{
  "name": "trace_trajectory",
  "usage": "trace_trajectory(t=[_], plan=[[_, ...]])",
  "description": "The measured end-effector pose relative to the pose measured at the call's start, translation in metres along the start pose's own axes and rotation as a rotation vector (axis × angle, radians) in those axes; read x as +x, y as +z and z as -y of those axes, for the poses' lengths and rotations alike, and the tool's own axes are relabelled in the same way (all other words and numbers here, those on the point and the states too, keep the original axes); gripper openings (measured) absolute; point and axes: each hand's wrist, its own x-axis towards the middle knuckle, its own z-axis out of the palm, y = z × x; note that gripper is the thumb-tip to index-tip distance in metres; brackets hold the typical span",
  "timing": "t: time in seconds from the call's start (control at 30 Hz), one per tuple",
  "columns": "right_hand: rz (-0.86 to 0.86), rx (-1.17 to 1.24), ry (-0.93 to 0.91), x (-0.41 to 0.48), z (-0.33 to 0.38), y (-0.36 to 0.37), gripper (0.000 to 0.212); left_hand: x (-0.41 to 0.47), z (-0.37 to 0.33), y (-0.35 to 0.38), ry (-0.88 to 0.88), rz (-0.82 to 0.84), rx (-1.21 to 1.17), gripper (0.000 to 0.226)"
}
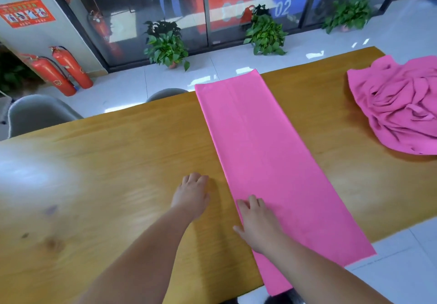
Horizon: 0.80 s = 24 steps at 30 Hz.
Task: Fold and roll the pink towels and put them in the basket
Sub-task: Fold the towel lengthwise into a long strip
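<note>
Your right hand [257, 223] lies palm down on the folded pink towel [267, 152]. Its fingers are straight and close together, flat on the cloth just inside the towel's left edge, and the thumb reaches out over the bare wood; it presses and grips nothing. Your left hand [192, 195] is just to the left of it and a little further forward, palm down on the table [118, 162]. It is beside the towel's edge but apart from it. Its fingers are relaxed, bent slightly at the tips, and hold nothing. Under your right hand the towel is one long, smooth strip. It runs away from you and slants slightly to the left, with a faint lengthwise crease showing near its far end. The near end hangs over the table edge by your right forearm, and the far end reaches just past the opposite edge. Well to the right of your right hand, and further from you, a crumpled heap of pink towels [399, 107] lies on the same tabletop, apart from the folded strip. Beyond your left hand, across the table, a grey chair [37, 112] stands at the far edge, and the back of another chair shows near the towel's far end. Further off on the left, two red fire extinguishers [71, 67] lean near a wall that carries a red notice [27, 13]. Straight ahead, potted plants [165, 43] stand on the pale floor along a glass wall [260, 1].
</note>
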Motion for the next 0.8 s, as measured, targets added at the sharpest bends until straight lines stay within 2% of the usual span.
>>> trace_trajectory(t=[0.23,0.33,0.47,0.57,0.67,0.73,0.8], plan=[[0.009,0.007,0.084,-0.003,0.004,0.002,0.067,0.027,-0.010,0.001,0.073,-0.084,-0.065,0.054],[-0.001,0.068,0.104,-0.002,0.006,0.000,0.081,0.045,-0.019,-0.006,0.060,-0.112,-0.160,0.055],[0.019,0.140,0.109,-0.002,0.002,0.002,0.100,0.079,-0.033,-0.017,-0.041,-0.133,-0.380,0.058],[0.014,0.183,0.128,-0.001,-0.002,-0.001,0.086,0.104,-0.043,-0.024,-0.122,-0.126,-0.547,0.061],[-0.016,0.211,0.174,-0.002,-0.002,-0.008,0.069,0.123,-0.047,-0.030,-0.163,-0.134,-0.604,0.061],[-0.042,0.222,0.200,-0.003,-0.004,-0.010,0.068,0.132,-0.047,-0.032,-0.170,-0.124,-0.597,0.059],[-0.030,0.198,0.196,-0.006,-0.005,-0.012,0.080,0.137,-0.045,-0.033,-0.185,-0.099,-0.603,0.059]])
